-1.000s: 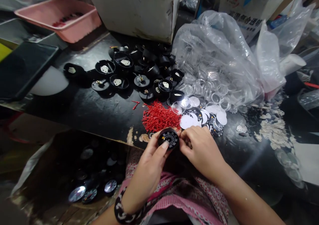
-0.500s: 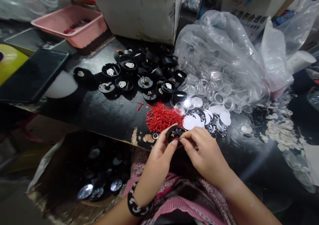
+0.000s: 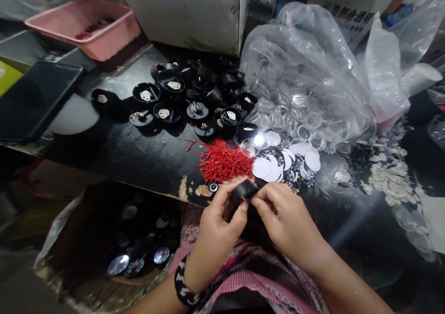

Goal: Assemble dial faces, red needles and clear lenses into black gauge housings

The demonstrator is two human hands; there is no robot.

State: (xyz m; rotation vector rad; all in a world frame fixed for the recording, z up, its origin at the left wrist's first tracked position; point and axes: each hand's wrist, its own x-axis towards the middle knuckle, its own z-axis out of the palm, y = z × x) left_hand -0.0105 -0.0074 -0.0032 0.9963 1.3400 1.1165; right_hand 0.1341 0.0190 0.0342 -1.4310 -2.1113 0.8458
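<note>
My left hand (image 3: 217, 223) and my right hand (image 3: 285, 221) meet at the table's near edge, both pinched on one small round black gauge housing (image 3: 244, 191). The housing is tipped on edge, so its dial face does not show. Just beyond it lies a heap of small red pointers (image 3: 224, 160). To the right of that heap sits a loose stack of round dial faces (image 3: 281, 163), white or black. Farther back are several open black housings (image 3: 194, 96).
A big clear plastic bag of transparent lenses (image 3: 306, 86) fills the right rear. White punched scraps (image 3: 385, 175) lie far right. A pink tray (image 3: 86, 24), a grey box (image 3: 187, 12) and a black tray (image 3: 34, 96) stand behind and left. Finished gauges sit in a carton (image 3: 135, 258) below the table.
The housing was face-up with its dial showing; both hands have since tipped it on edge and drawn it slightly nearer. My right fingers have moved in onto it.
</note>
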